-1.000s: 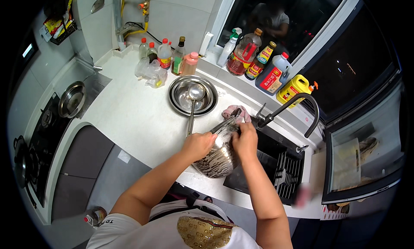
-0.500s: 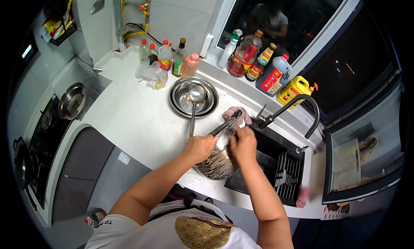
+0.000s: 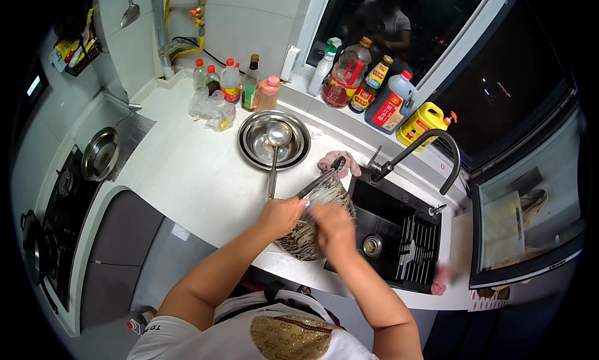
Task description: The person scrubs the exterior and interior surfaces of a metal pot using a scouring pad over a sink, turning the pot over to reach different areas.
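A rounded, pan-like thing (image 3: 299,240), streaked in black and pale grey with a dark edge, is held tilted at the front of the counter beside the sink. I cannot make out its exact kind. The fingers of my left hand (image 3: 281,217) are closed around its dark edge. Over its streaked face is my right hand (image 3: 336,228), smeared by motion; its fingers and anything in them cannot be made out. A ladle (image 3: 273,170) rests in nested steel bowls (image 3: 249,153) just beyond my hands.
A black sink (image 3: 368,204) with a drying rack (image 3: 417,251) and a dark curved faucet (image 3: 457,166) is at right. A pink cloth (image 3: 349,161) lies by its corner. Bottles (image 3: 229,85) and a plastic bag (image 3: 215,110) stand at the back; a stove (image 3: 62,216) is at left.
My right hand has moved left and slightly down across the streaked thing, closer to my left hand. My left hand keeps its hold. The whole view has shifted slightly.
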The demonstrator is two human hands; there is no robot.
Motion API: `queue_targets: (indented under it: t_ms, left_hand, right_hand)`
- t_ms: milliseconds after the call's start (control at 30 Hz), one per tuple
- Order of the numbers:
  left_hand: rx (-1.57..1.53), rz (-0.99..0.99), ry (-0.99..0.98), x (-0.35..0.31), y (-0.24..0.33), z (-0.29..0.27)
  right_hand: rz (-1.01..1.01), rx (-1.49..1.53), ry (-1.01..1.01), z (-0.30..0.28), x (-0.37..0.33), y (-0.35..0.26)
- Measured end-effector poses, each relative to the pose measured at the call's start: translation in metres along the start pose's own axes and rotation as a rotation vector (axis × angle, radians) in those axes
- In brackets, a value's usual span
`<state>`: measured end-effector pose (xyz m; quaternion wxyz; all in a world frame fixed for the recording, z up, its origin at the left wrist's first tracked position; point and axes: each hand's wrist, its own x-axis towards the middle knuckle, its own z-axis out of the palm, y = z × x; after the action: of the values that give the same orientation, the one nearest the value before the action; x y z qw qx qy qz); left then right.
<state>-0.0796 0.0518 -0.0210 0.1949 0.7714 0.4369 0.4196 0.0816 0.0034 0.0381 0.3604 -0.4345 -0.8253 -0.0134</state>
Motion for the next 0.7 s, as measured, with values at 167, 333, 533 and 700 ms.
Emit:
queue_targets:
  t_ms: [167, 333, 533, 700]
  left_hand:
    - [-0.024, -0.008, -0.042, 0.001, 0.002, -0.005]
    - [-0.005, 0.007, -0.027, -0.003, -0.008, 0.002]
    - [0.004, 0.02, -0.078, 0.004, -0.006, 0.0]
    - [-0.022, 0.006, -0.087, 0.013, 0.004, -0.002]
  right_hand:
    - [0.014, 0.058, 0.0, -0.008, -0.002, 0.005]
    - [-0.007, -0.002, 0.051, -0.013, -0.015, 0.008]
    - [0.068, -0.05, -0.041, -0.017, -0.009, 0.007]
    - [-0.103, -0.062, -0.154, -0.001, -0.032, -0.007]
